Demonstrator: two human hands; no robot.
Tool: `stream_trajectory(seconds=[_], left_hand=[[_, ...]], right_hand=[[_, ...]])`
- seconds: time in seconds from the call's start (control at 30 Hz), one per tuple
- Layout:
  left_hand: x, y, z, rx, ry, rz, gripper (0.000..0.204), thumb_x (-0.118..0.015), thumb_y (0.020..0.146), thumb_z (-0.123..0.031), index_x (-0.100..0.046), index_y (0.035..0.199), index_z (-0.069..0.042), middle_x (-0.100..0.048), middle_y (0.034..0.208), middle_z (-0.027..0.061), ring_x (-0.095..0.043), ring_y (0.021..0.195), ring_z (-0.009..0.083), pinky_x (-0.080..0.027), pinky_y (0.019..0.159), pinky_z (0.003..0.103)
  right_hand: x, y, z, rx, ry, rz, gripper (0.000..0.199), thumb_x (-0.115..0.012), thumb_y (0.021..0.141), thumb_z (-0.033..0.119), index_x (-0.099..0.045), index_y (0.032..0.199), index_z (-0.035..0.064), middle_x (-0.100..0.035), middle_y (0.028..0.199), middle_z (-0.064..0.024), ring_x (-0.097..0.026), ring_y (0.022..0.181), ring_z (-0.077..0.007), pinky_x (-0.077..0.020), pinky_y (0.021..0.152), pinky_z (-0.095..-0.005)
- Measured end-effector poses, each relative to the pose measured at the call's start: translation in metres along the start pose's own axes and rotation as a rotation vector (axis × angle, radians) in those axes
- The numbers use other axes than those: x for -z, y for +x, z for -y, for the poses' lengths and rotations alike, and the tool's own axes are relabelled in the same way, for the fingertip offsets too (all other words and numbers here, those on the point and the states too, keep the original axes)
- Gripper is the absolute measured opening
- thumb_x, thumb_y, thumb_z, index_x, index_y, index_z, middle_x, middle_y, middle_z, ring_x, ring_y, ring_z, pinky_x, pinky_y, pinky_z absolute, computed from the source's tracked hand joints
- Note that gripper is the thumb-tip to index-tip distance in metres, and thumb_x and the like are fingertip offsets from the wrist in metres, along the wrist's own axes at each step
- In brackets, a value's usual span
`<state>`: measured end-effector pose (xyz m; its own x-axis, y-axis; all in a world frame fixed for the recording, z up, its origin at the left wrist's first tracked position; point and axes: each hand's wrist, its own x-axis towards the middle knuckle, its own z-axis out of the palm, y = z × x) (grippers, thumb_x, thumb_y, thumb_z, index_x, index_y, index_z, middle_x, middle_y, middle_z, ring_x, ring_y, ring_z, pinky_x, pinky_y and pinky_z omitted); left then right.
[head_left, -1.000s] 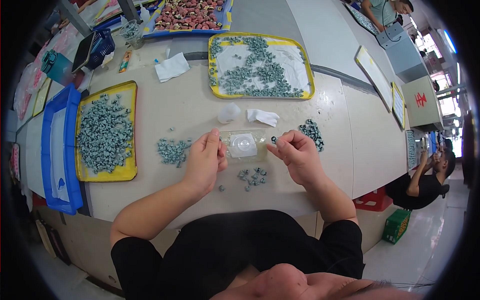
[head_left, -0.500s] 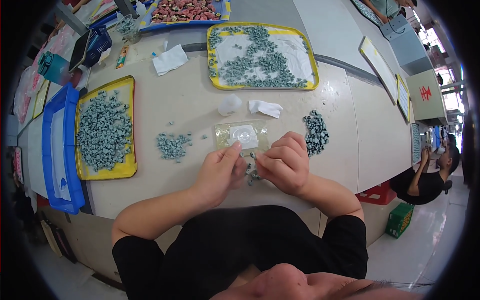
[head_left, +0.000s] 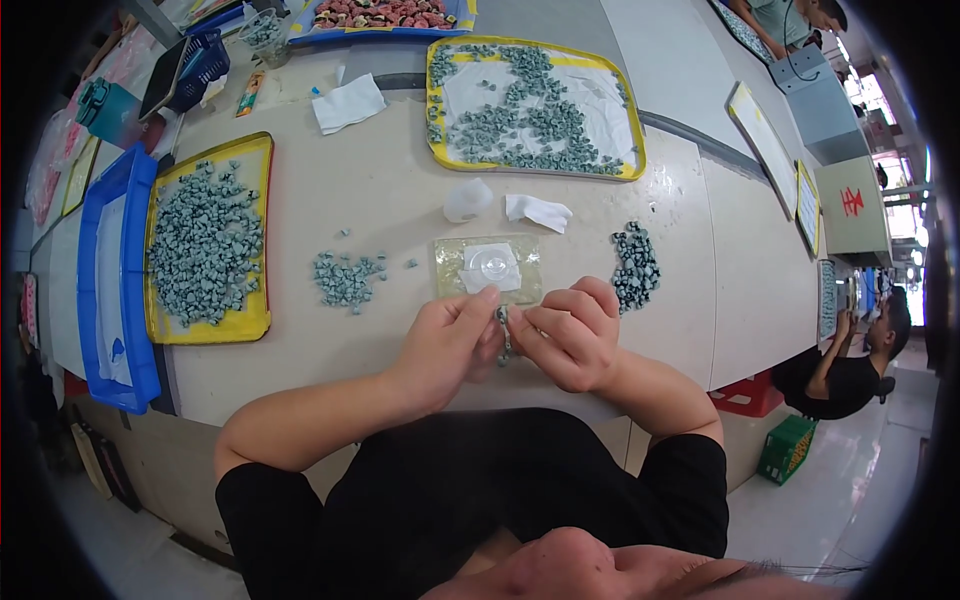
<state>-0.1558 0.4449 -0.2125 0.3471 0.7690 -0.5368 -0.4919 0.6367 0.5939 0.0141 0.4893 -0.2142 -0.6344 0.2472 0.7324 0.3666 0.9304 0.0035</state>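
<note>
My left hand (head_left: 447,340) and my right hand (head_left: 570,335) meet fingertip to fingertip at the front of the table. Both pinch at a small grey-green piece (head_left: 502,314); whether it is one part or two pressed together, I cannot tell. Below the fingertips lie a few similar loose pieces (head_left: 504,352), partly hidden by my hands. Just beyond is a translucent yellowish pad (head_left: 450,272) bearing a white paper square (head_left: 475,282) and a small clear round dish (head_left: 494,266). A loose pile of grey-green pieces (head_left: 346,282) lies left of my hands, a darker pile (head_left: 635,268) to the right.
A yellow-rimmed tray (head_left: 257,325) full of pieces stands left, beside a blue bin (head_left: 143,378). Another yellow-rimmed tray (head_left: 640,160) lies at the back. Nearer are a white translucent cup (head_left: 468,200) and folded tissue (head_left: 539,213). A co-worker (head_left: 835,365) sits far right.
My fingertips have closed together; half a second ago they were slightly apart, each hand pinching a small grey-green piece. The whole view has shifted a little.
</note>
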Motion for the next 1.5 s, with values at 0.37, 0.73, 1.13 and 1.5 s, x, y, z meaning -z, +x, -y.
stream_trajectory(seconds=[0.37, 0.73, 1.13, 1.5], left_hand=[[0.007, -0.011, 0.007, -0.323, 0.27, -0.112, 0.039, -0.043, 0.097, -0.029, -0.047, 0.067, -0.004, -0.046, 0.059, -0.0016, -0.04, 0.053, 0.0054, -0.034, 0.049, 0.022], [0.01, -0.009, 0.014, -0.657, 0.585, -0.234, 0.027, -0.049, 0.093, -0.014, -0.048, 0.071, 0.002, -0.046, 0.059, 0.0093, -0.043, 0.051, 0.0162, -0.036, 0.05, 0.029], [-0.003, -0.007, 0.017, -0.847, 0.798, -0.178, 0.026, -0.048, 0.091, -0.01, -0.043, 0.068, 0.001, -0.04, 0.06, 0.0116, -0.042, 0.052, 0.0236, -0.034, 0.049, 0.034], [-0.005, -0.006, -0.018, -0.434, 0.829, -0.088, 0.034, -0.053, 0.092, -0.018, -0.046, 0.065, 0.002, -0.042, 0.053, 0.0094, -0.037, 0.049, 0.0147, -0.034, 0.048, 0.03]], right_hand=[[-0.013, 0.005, 0.005, 0.075, 0.173, -0.032, 0.022, -0.072, 0.062, 0.003, -0.065, 0.082, -0.0033, -0.058, 0.079, -0.0091, -0.056, 0.068, -0.022, -0.0478, 0.057, -0.0305], [-0.02, 0.003, 0.016, -0.229, 0.503, -0.091, 0.025, -0.071, 0.064, -0.006, -0.063, 0.089, -0.0056, -0.061, 0.08, -0.0124, -0.059, 0.064, -0.0234, -0.0484, 0.053, -0.0305], [-0.01, -0.006, 0.013, -0.285, 0.643, -0.166, 0.025, -0.067, 0.065, -0.014, -0.061, 0.088, -0.005, -0.06, 0.081, -0.0138, -0.061, 0.066, -0.0262, -0.0512, 0.057, -0.0314], [0.069, -0.025, -0.064, -0.456, 0.167, 0.346, 0.093, -0.082, 0.061, 0.028, -0.031, 0.135, 0.002, -0.034, 0.133, -0.0235, -0.034, 0.124, -0.0396, -0.0316, 0.1, -0.048]])
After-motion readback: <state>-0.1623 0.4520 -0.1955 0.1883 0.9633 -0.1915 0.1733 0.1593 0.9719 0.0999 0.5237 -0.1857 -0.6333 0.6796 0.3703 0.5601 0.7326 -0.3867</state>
